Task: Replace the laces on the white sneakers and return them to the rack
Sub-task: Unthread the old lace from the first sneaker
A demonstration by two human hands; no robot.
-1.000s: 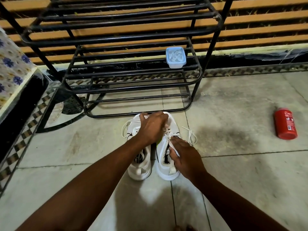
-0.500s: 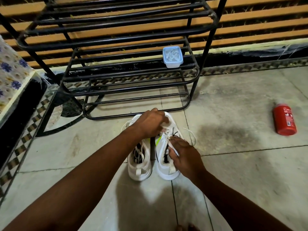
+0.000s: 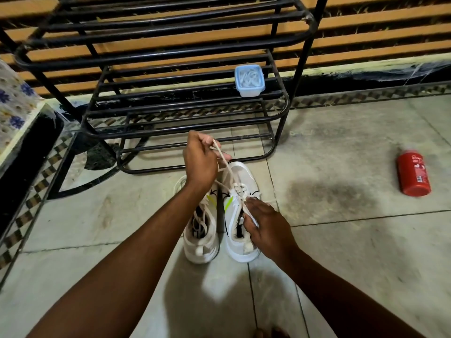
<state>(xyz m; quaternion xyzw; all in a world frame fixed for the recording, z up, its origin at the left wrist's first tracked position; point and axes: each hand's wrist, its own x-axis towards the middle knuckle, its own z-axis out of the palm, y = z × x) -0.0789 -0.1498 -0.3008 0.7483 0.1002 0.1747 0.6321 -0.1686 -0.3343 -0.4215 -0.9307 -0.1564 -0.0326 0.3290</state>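
Two white sneakers stand side by side on the tiled floor, toes toward the rack: the left sneaker [image 3: 201, 237] and the right sneaker [image 3: 240, 181]. My left hand [image 3: 200, 161] is raised above their toes and grips a white lace [image 3: 225, 167] that runs taut down to the right sneaker's eyelets. My right hand [image 3: 264, 226] holds the right sneaker at its tongue and collar, fingers curled on it. Loose lace lies inside the left sneaker. The black metal shoe rack [image 3: 185, 103] stands just beyond.
A small clear container [image 3: 249, 80] with white laces inside sits on a lower shelf of the rack. A red can [image 3: 413, 176] lies on the floor at the right. A floral-covered ledge [image 3: 14, 111] is at the left edge.
My left hand has lifted up and away from the sneakers' toes, pulling the lace taut out of the right sneaker. My right hand stays on the right sneaker.
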